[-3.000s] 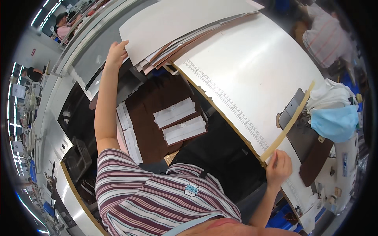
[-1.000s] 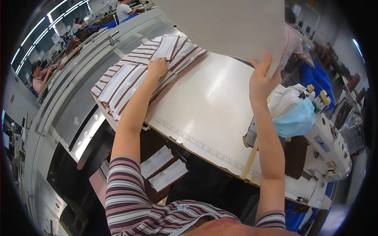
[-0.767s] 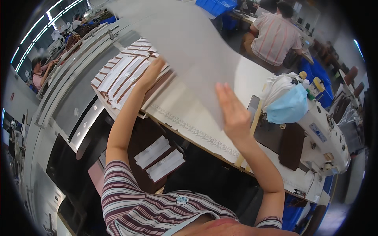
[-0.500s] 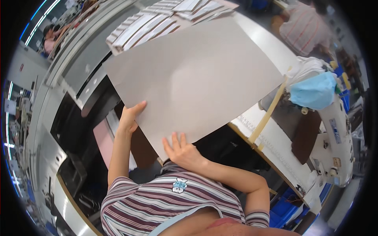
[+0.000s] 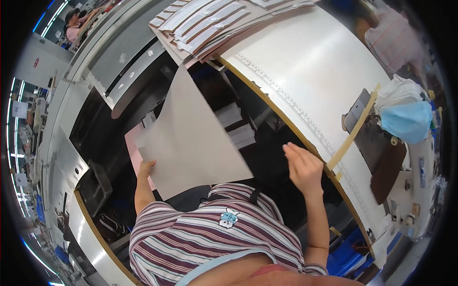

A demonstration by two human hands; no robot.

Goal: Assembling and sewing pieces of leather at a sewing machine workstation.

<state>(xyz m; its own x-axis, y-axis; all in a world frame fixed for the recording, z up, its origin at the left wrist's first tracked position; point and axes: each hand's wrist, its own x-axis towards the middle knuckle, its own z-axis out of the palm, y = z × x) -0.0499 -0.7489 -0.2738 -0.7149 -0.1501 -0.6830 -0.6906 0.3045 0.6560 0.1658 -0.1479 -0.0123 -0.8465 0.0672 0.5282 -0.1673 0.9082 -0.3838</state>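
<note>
A large pale grey sheet [image 5: 191, 128], like paper or thin card, hangs in front of me over the dark gap between the tables, one corner pointing to the far side. My left hand [image 5: 146, 169] is closed on its left edge, the thumb on top and the fingers hidden beneath. Beside that hand, a pink panel [image 5: 133, 148] shows partly behind the sheet. My right hand [image 5: 305, 169] is raised near the right table's yellowish edge, apart from the sheet. Its fingers are stretched out, and I see nothing in them.
A white worktable [image 5: 305, 62] with ruler markings lies to the right. Striped pieces with white strips [image 5: 205, 21] are piled at its far end. A sewing machine [image 5: 420, 186], light blue face mask [image 5: 406, 121], phone [image 5: 357, 112] and dark brown piece [image 5: 389, 174] are at right.
The sheet has come off the far table toward me and swung down to the left, uncovering the tabletop and pile. My right hand has left the sheet and moved right.
</note>
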